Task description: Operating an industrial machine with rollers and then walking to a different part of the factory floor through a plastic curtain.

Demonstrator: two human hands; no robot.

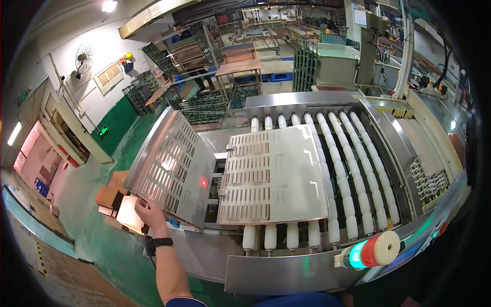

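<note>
My left hand (150, 212), with a dark band at the wrist, is at the lower edge of a tilted, shiny slotted panel (176, 171). Its fingers are curled closed; whether they pinch the panel's edge or something else I cannot make out. This panel slopes up toward the left, and a small red light spot shows on it. Right of it, a similar pale panel (299, 187) with rows of slots and thin line patterns lies flat on the white conveyor rollers (345, 181). My right hand is out of view.
Brown cardboard boxes (110, 194) stand on the green floor beside a bright pale sheet (130, 215). A red and green signal lamp (369, 253) juts out by the conveyor's near metal edge (286, 273). Racks (202, 110) and a wooden table (239, 66) stand behind; a person is among them.
</note>
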